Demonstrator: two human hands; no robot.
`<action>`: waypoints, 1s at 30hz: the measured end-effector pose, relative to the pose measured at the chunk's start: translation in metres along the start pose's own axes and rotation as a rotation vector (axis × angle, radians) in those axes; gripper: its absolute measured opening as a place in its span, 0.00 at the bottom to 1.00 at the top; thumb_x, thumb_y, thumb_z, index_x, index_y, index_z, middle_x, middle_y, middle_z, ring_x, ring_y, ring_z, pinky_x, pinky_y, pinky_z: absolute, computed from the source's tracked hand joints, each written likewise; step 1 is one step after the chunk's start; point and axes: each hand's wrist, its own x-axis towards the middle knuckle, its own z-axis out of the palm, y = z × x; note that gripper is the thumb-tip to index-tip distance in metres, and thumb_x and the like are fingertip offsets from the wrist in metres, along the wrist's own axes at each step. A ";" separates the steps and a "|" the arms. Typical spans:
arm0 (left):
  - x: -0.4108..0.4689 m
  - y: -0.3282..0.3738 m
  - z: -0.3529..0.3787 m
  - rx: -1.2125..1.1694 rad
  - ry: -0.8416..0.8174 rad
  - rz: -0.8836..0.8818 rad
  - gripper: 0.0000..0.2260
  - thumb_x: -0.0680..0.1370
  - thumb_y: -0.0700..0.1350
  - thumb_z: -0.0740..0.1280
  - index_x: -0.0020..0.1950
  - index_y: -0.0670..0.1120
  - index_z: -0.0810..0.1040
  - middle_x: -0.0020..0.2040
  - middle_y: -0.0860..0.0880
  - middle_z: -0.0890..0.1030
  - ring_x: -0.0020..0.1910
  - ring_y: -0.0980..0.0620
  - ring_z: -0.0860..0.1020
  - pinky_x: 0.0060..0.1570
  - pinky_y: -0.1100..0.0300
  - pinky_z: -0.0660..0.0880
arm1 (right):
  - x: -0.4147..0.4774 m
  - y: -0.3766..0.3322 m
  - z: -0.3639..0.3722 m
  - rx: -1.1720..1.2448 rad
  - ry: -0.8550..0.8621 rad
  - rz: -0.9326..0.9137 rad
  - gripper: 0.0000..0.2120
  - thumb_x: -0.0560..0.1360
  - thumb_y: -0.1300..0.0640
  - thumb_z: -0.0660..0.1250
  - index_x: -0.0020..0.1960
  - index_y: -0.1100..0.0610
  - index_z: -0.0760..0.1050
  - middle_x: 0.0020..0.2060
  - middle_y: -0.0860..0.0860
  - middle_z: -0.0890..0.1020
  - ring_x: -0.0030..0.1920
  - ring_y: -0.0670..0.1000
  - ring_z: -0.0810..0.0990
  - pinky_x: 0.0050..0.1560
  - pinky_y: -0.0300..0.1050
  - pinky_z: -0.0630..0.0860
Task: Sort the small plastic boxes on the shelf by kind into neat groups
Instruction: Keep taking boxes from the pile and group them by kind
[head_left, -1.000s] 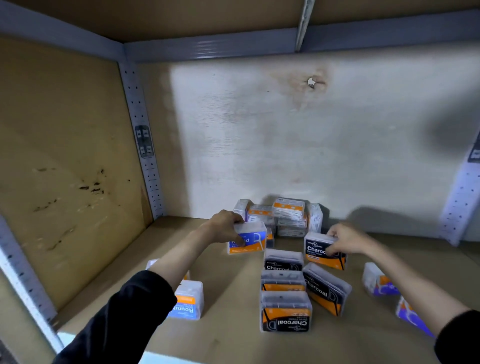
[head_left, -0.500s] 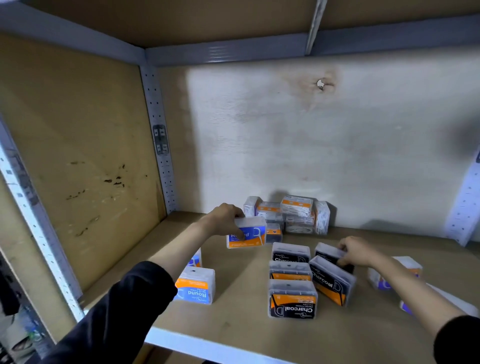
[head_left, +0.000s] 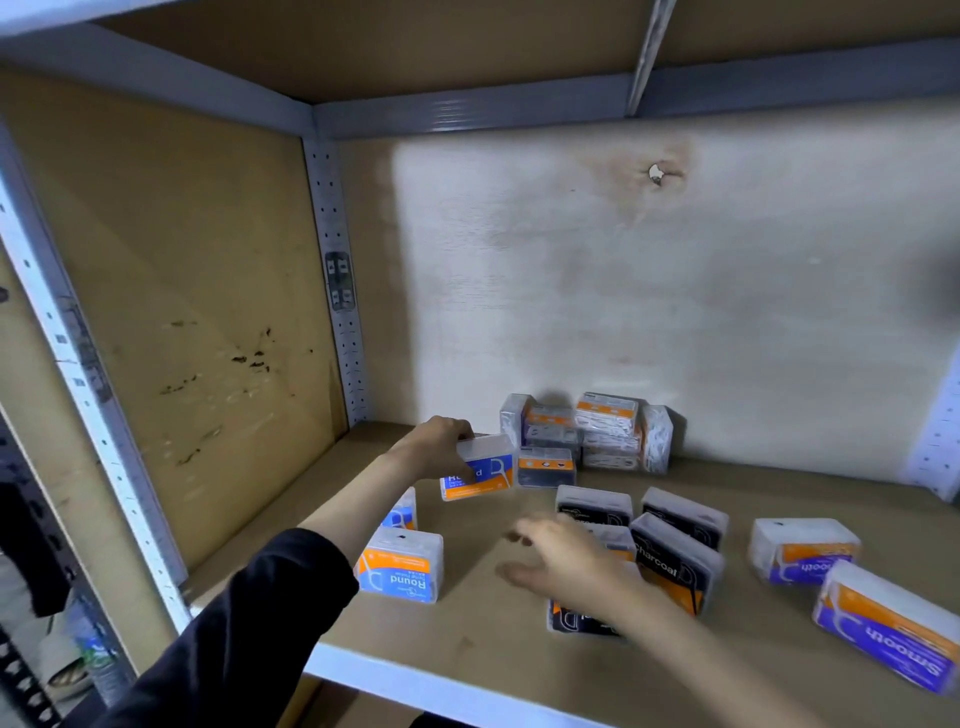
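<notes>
My left hand (head_left: 435, 447) grips a blue-and-orange "Round" box (head_left: 480, 470) near the back of the shelf, thumb on its label. Two more Round boxes (head_left: 401, 565) stand at the front left, one behind the other. My right hand (head_left: 563, 564) hovers blurred with spread fingers over the shelf middle, holding nothing, in front of the black-and-orange Charcoal boxes (head_left: 675, 558). It hides part of the front Charcoal box (head_left: 576, 621). Two purple-and-orange "Smooth" boxes (head_left: 802, 551) lie at the right. A pile of pale boxes (head_left: 605, 431) stands against the back wall.
The wooden shelf board (head_left: 483, 649) has a pale front edge. A side panel with a perforated metal upright (head_left: 337, 312) closes the left. The back wall (head_left: 675, 286) stands right behind the pile. Bare board lies at the far right back.
My right hand let go of the Charcoal box and swung left toward the shelf middle. My left hand kept its hold on the Round box. The view shifted right and nearer.
</notes>
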 end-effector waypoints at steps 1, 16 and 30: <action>-0.001 -0.001 0.001 0.001 0.000 -0.005 0.22 0.71 0.42 0.72 0.63 0.42 0.72 0.62 0.43 0.77 0.59 0.46 0.76 0.56 0.58 0.74 | 0.000 -0.007 0.014 0.020 -0.004 -0.023 0.22 0.76 0.52 0.63 0.68 0.57 0.67 0.65 0.54 0.73 0.66 0.52 0.70 0.64 0.43 0.67; -0.009 -0.021 0.019 0.188 -0.172 -0.028 0.24 0.70 0.42 0.73 0.65 0.48 0.71 0.64 0.46 0.75 0.62 0.46 0.74 0.59 0.54 0.72 | 0.019 -0.005 0.104 -0.020 -0.174 0.084 0.68 0.43 0.26 0.24 0.75 0.61 0.47 0.77 0.55 0.49 0.77 0.52 0.47 0.76 0.43 0.45; -0.011 -0.028 0.026 0.214 -0.296 -0.053 0.20 0.75 0.41 0.67 0.66 0.47 0.69 0.64 0.45 0.75 0.58 0.49 0.75 0.58 0.58 0.73 | 0.019 -0.005 0.106 -0.029 -0.161 0.082 0.61 0.52 0.25 0.27 0.76 0.61 0.46 0.77 0.54 0.48 0.77 0.51 0.46 0.76 0.44 0.44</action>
